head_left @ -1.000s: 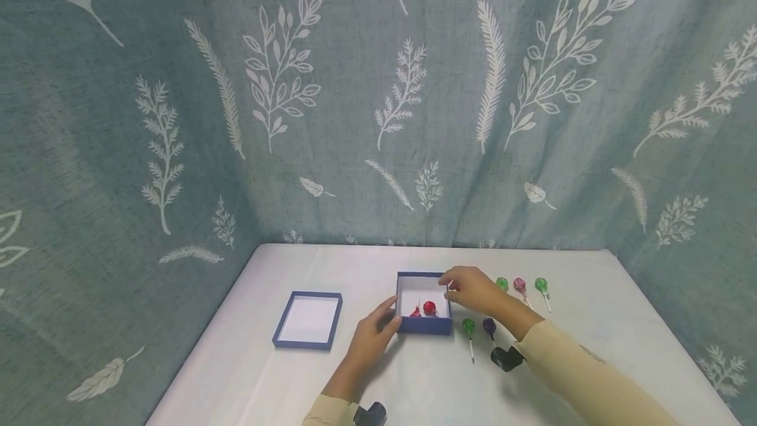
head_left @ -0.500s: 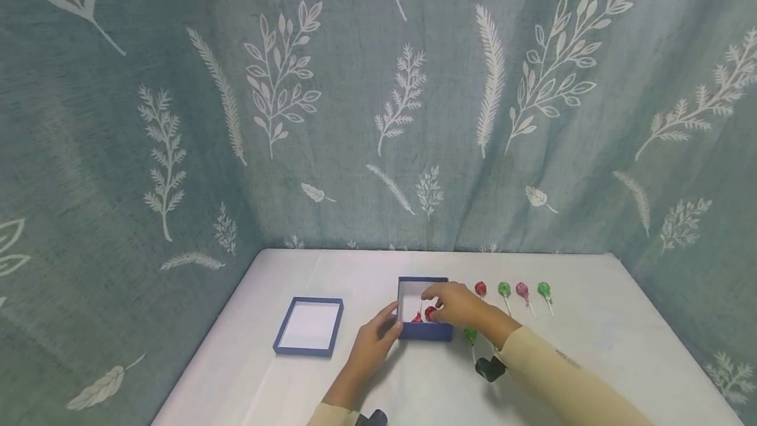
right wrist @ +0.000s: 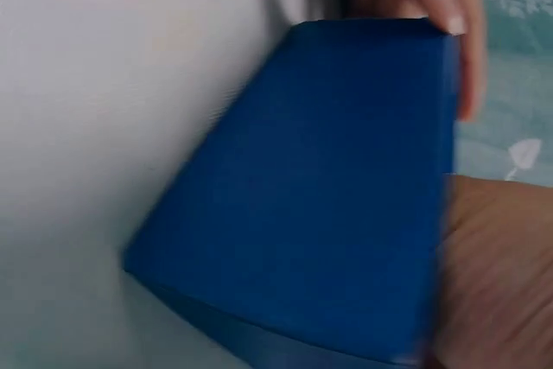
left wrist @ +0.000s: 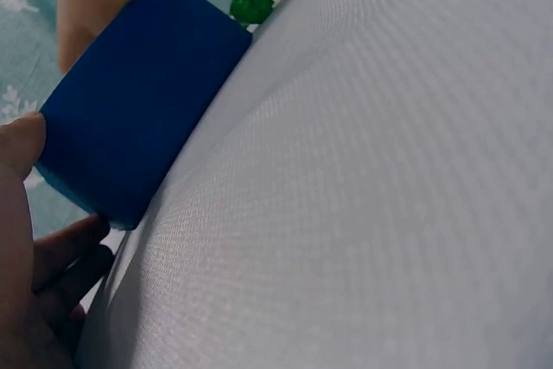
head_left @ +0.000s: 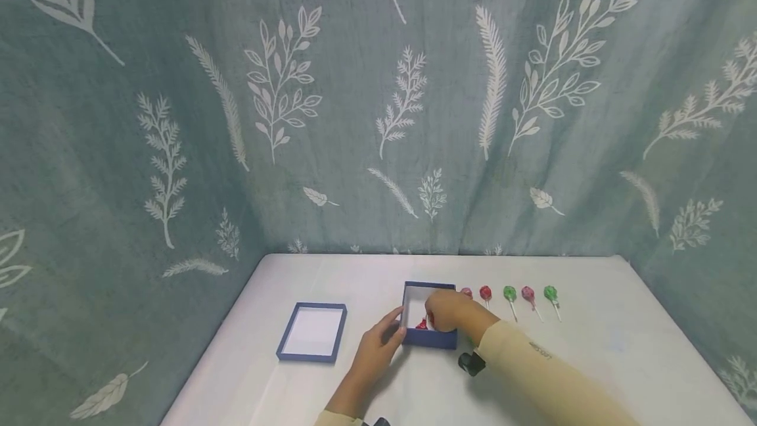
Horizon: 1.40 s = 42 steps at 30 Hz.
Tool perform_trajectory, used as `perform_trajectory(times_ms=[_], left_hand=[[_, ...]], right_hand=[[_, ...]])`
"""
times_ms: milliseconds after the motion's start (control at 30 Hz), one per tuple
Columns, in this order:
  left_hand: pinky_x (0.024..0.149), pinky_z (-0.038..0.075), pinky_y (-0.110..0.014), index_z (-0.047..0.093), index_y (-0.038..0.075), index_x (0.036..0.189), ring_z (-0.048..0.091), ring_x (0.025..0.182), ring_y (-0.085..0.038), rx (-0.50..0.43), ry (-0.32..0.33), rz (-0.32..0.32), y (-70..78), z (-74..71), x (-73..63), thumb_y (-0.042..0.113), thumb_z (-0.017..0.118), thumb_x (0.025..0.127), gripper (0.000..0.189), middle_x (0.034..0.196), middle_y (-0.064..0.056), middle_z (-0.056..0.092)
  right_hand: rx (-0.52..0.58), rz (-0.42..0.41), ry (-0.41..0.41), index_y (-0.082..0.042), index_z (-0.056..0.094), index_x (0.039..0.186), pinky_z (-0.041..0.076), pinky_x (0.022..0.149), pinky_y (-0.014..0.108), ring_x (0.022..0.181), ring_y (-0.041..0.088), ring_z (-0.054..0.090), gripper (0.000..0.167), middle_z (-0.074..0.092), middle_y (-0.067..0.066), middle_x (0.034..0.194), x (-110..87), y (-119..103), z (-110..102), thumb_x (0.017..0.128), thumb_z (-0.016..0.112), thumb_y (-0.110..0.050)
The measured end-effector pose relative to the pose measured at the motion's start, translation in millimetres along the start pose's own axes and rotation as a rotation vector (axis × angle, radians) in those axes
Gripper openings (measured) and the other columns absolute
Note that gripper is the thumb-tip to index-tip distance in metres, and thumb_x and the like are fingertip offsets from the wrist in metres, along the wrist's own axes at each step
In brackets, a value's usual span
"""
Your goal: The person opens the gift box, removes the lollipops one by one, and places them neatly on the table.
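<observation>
A blue box (head_left: 430, 338) with a white inside stands open-topped on the table. My left hand (head_left: 376, 350) holds its left side, thumb at the near corner and fingers along the wall; the left wrist view shows the thumb (left wrist: 24, 143) at the rim. My right hand (head_left: 449, 311) reaches down into the box with bent fingers. Its fingertips are hidden, and in the right wrist view the blue wall (right wrist: 320, 187) blocks them, so I cannot tell what they hold. Beside them inside the box shows a red wrapped candy (head_left: 422, 325).
A shallow blue-edged lid (head_left: 307, 357) lies left of the box. Behind and right, a row of lollipops includes a red one (head_left: 485, 292), a pink one (head_left: 528, 293) and a green one (head_left: 551, 293). Another green lollipop (left wrist: 251, 6) lies near the box. A leaf-patterned curtain (head_left: 355, 117) encloses the table.
My right hand has moved from the box's right edge left and down inside, now covering the red lollipop seen there earlier. My left hand stays at the box's left side.
</observation>
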<state>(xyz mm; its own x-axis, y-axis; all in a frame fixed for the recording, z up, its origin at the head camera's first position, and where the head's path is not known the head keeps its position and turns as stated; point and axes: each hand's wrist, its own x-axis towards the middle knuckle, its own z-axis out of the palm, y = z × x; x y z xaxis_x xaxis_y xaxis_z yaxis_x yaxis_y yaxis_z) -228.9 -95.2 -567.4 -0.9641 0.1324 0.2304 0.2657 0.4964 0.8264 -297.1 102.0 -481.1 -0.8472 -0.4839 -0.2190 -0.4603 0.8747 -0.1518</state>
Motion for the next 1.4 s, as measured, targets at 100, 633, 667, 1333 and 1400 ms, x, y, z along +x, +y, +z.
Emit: perform_trajectory(times_ms=[100, 633, 667, 1333, 1400], left_hand=[[0.106, 0.033, -0.060, 0.050, 0.032, 0.143, 0.049, 0.128, -0.034, -0.008, -0.010, 0.003, -0.2, 1.3, -3.2, 0.044, 0.055, 0.098, 0.047, 0.126, -0.006, 0.064], [0.106, 0.034, -0.058, 0.050, 0.030, 0.143, 0.050, 0.128, -0.034, 0.026, -0.008, 0.022, -0.7, -2.1, -5.2, 0.046, 0.054, 0.098, 0.048, 0.126, -0.006, 0.065], [0.106, 0.034, -0.057, 0.050, 0.030, 0.143, 0.049, 0.128, -0.033, 0.022, -0.009, 0.011, -0.4, -2.4, -5.4, 0.046, 0.054, 0.097, 0.048, 0.126, -0.005, 0.064], [0.106, 0.036, -0.056, 0.051, 0.024, 0.143, 0.053, 0.124, -0.030, 0.010, -0.001, 0.064, -1.8, -1.8, -2.6, 0.043, 0.055, 0.098, 0.049, 0.121, -0.003, 0.067], [0.106, 0.035, -0.056, 0.050, 0.025, 0.143, 0.052, 0.125, -0.031, 0.010, -0.003, 0.056, -1.0, -2.6, -2.0, 0.044, 0.055, 0.098, 0.049, 0.122, -0.005, 0.066]], right_hand=[[-0.007, -0.008, 0.035, -0.016, 0.068, 0.077, 0.055, 0.075, 0.038, 0.069, 0.016, 0.055, 0.010, 0.057, -0.006, 0.070, -1.6, 0.7, 7.6, 0.081, 0.074, -0.010], [0.107, -0.004, 0.157, -0.016, 0.070, 0.081, 0.054, 0.077, 0.042, 0.076, 0.019, 0.060, 0.008, 0.062, -0.005, 0.074, 1.9, 0.7, 12.8, 0.080, 0.074, -0.009], [0.133, 0.007, 0.172, -0.016, 0.071, 0.085, 0.054, 0.078, 0.043, 0.079, 0.020, 0.061, 0.009, 0.063, -0.004, 0.077, 2.4, 0.8, 13.7, 0.080, 0.074, -0.009], [0.240, 0.022, 0.343, -0.014, 0.072, 0.109, 0.053, 0.088, 0.046, 0.098, 0.024, 0.063, 0.025, 0.067, 0.002, 0.103, -1.2, 9.9, 2.5, 0.084, 0.075, -0.015], [0.220, 0.018, 0.334, -0.016, 0.072, 0.111, 0.051, 0.090, 0.047, 0.101, 0.023, 0.062, 0.026, 0.068, 0.000, 0.106, -2.0, 11.3, 1.7, 0.085, 0.076, -0.018]])
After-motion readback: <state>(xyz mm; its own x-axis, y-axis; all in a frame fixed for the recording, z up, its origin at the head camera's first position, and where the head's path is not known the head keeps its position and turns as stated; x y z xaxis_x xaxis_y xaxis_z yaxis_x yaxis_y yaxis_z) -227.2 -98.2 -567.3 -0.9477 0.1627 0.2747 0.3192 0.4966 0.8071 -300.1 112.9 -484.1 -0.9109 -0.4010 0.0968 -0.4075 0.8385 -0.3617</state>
